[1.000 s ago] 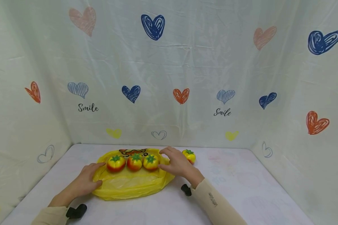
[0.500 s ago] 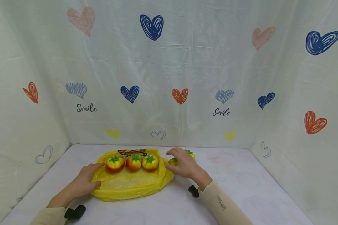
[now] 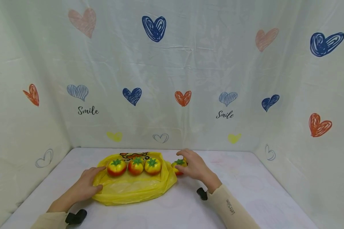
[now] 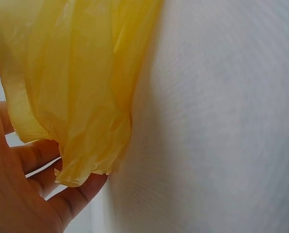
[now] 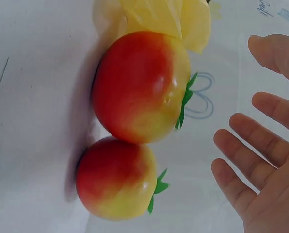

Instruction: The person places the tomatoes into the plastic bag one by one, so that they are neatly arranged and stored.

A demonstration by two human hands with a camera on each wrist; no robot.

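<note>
A crumpled yellow plastic bag (image 3: 132, 190) lies on the table with three red-and-yellow toy tomatoes (image 3: 117, 167) in a row on it. My left hand (image 3: 87, 184) rests at the bag's left edge, thumb and fingers spread; in the left wrist view its fingers (image 4: 76, 199) lie against the gathered plastic. Just right of the bag stands another toy tomato (image 3: 179, 166), beside a further toy tomato (image 5: 118, 179) mostly hidden by the hand in the head view. Over these two is my right hand (image 3: 195, 167), its fingers spread and apart from them in the right wrist view.
The white table (image 3: 246, 190) runs back to a pale curtain (image 3: 203, 73) printed with hearts, which also closes off both sides. A black wrist mount (image 3: 76, 217) sits at my left cuff, and another black mount (image 3: 202, 193) at the right.
My right hand has moved right from the bag's right side, and a toy tomato beside the bag has come into sight. The left hand stays at the bag.
</note>
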